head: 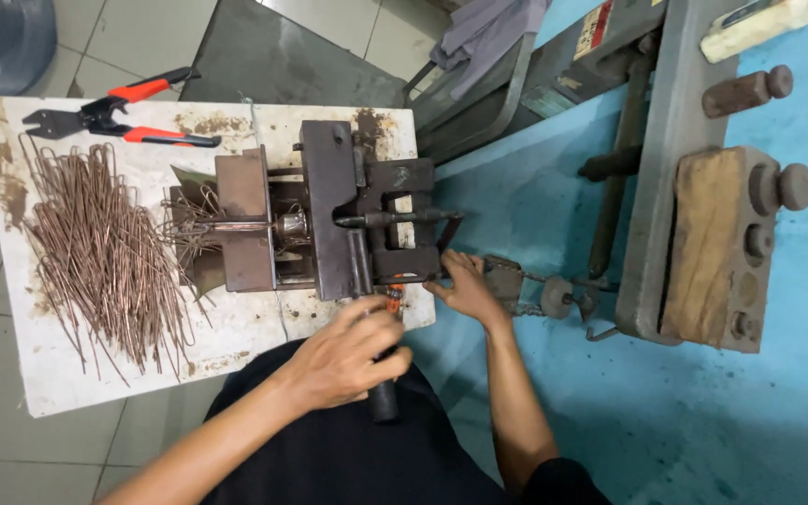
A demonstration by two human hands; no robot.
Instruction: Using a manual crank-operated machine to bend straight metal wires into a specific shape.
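Your left hand point(348, 355): fingers clamped round the black handle point(381, 393) of the metal jig point(329, 224) on the white board point(67, 374). Your right hand point(465, 285): fingers together, resting flat against the jig's right edge. Copper wires point(100, 252) (a loose heap): left of the jig. Red-handled pliers point(123, 117): board's far edge.

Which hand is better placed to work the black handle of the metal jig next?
Left. The left hand is closed around the black handle below the metal jig. The right hand lies at the jig's right edge, apart from the handle.
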